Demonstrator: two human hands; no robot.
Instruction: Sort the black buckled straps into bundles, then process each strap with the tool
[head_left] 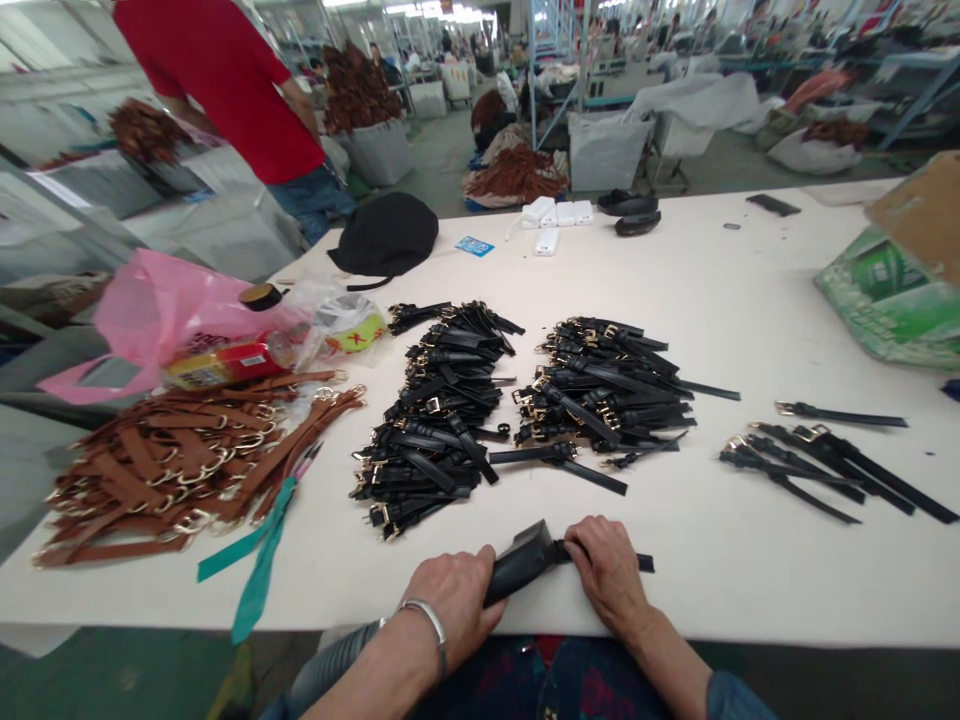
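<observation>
My left hand (457, 595), with a silver bangle on the wrist, is wrapped round a black nozzle (523, 562) with a flat, wide mouth. A grey ribbed hose (341, 660) shows beside that forearm; its join to the nozzle is hidden. Just right of the mouth, my right hand (606, 572) pinches a narrow black strap (645, 563), whose tail sticks out past the fingers. Beyond my hands lie two heaps of black buckle straps, a left heap (431, 430) and a right heap (607, 385). Several more black straps (832, 460) lie loose at the right.
Brown straps with metal rings (165, 460) are piled at left, beside teal-handled scissors (270, 550) and a pink bag (180, 300). A black cap (390, 235), white devices (551, 220) and a green carton (892, 280) sit farther back. A person in red (225, 90) stands beyond the table.
</observation>
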